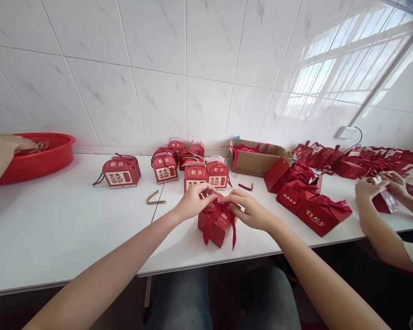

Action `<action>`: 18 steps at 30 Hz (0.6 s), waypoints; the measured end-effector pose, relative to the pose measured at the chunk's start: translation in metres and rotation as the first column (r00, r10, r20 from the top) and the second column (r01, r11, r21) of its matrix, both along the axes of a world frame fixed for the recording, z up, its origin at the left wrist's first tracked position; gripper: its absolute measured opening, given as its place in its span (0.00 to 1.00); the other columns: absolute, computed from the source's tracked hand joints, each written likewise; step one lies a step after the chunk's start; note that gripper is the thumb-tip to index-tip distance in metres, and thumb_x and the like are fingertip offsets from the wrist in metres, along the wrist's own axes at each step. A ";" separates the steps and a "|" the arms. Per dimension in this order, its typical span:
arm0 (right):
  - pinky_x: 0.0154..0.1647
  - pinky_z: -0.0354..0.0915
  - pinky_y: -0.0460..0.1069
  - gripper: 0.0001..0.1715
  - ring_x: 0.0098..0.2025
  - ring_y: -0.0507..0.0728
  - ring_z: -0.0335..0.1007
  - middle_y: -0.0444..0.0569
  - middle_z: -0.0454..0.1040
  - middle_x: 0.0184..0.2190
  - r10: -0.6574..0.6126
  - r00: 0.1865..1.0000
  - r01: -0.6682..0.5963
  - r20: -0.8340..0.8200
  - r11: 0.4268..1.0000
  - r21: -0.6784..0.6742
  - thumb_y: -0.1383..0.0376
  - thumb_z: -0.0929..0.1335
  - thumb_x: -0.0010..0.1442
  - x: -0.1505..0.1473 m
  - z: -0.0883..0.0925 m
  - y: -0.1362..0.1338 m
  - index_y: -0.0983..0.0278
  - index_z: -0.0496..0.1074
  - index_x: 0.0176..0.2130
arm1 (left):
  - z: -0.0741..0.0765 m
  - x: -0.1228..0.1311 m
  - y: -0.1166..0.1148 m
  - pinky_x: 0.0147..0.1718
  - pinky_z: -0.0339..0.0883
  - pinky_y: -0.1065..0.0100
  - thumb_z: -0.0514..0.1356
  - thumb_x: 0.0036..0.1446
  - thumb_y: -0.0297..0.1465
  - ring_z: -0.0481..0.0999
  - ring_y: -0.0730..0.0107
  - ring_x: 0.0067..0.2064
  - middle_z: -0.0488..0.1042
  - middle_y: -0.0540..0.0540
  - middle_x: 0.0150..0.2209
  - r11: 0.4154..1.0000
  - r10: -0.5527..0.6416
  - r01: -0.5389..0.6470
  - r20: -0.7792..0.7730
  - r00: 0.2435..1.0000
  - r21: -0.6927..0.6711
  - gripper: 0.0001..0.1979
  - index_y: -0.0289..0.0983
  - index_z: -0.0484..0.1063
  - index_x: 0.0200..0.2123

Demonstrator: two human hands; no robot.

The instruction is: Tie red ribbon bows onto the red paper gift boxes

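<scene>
A small red gift box (222, 234) stands on the table near its front edge, with a dark red ribbon (209, 227) tied over its top and two tails hanging down the sides. My left hand (196, 201) pinches the ribbon at the top left of the box. From the right, my right hand (249, 210) pinches the ribbon's loop with its fingertips. The knot is partly hidden by my fingers. Just behind stand red boxes with white labels (195, 173). A gold cord (154, 198) lies to the left, and a short dark red cord (246, 186) lies behind my right hand.
A cardboard box (251, 162) holds red ribbons at the back. Ribboned boxes (321, 215) stand on the right, beside a co-worker's hands (368, 188) holding a box. Another person's hand (20, 143) reaches into a red basin (51, 160) at left. Another red box (132, 172) stands left.
</scene>
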State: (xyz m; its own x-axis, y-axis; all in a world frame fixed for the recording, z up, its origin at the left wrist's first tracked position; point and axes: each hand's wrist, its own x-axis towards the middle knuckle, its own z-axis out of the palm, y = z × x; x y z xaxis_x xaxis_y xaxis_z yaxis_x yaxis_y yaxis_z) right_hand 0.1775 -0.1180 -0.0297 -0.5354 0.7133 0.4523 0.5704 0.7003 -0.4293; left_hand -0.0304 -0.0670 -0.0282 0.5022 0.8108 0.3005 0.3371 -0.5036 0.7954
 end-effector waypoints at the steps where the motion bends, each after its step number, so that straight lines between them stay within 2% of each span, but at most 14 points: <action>1: 0.42 0.64 0.51 0.22 0.41 0.55 0.65 0.49 0.70 0.39 -0.009 0.998 0.008 -0.054 1.000 -0.024 0.77 0.60 0.59 0.000 -0.001 0.000 0.60 0.70 0.48 | 0.001 0.000 0.000 0.34 0.67 0.69 0.57 0.57 0.37 0.73 0.68 0.37 0.75 0.47 0.37 1.000 -0.009 0.009 0.003 1.000 -0.011 0.09 0.38 0.72 0.35; 4: 0.41 0.65 0.50 0.16 0.41 0.54 0.67 0.48 0.72 0.40 -0.049 0.987 0.038 -0.154 0.997 -0.073 0.75 0.61 0.59 0.001 -0.003 0.001 0.60 0.68 0.45 | 0.002 -0.003 0.000 0.36 0.69 0.68 0.57 0.57 0.39 0.74 0.66 0.41 0.75 0.46 0.41 0.997 -0.048 0.048 -0.003 0.999 -0.053 0.12 0.39 0.73 0.39; 8: 0.42 0.65 0.51 0.11 0.40 0.54 0.68 0.48 0.73 0.39 -0.089 0.986 0.079 -0.140 0.994 -0.082 0.72 0.63 0.60 0.001 -0.002 0.001 0.61 0.70 0.42 | 0.005 -0.007 0.001 0.39 0.70 0.66 0.56 0.57 0.39 0.74 0.62 0.44 0.76 0.45 0.43 0.985 -0.161 0.156 -0.074 0.984 -0.068 0.15 0.41 0.74 0.44; 10: 0.43 0.65 0.51 0.11 0.41 0.55 0.68 0.48 0.74 0.39 -0.099 0.988 0.089 -0.121 0.992 -0.090 0.71 0.63 0.60 0.001 0.000 0.001 0.61 0.71 0.41 | 0.008 -0.009 0.002 0.40 0.69 0.65 0.57 0.56 0.38 0.74 0.62 0.43 0.77 0.45 0.42 0.980 -0.197 0.195 -0.121 0.973 -0.029 0.13 0.41 0.75 0.42; 18: 0.40 0.64 0.51 0.07 0.38 0.54 0.67 0.48 0.74 0.36 -0.105 0.991 0.096 -0.085 0.989 -0.108 0.70 0.64 0.60 0.003 0.003 0.001 0.62 0.71 0.37 | 0.021 -0.006 0.004 0.39 0.67 0.66 0.59 0.52 0.31 0.75 0.63 0.41 0.77 0.47 0.37 0.969 -0.208 0.234 -0.254 0.945 0.075 0.06 0.39 0.75 0.33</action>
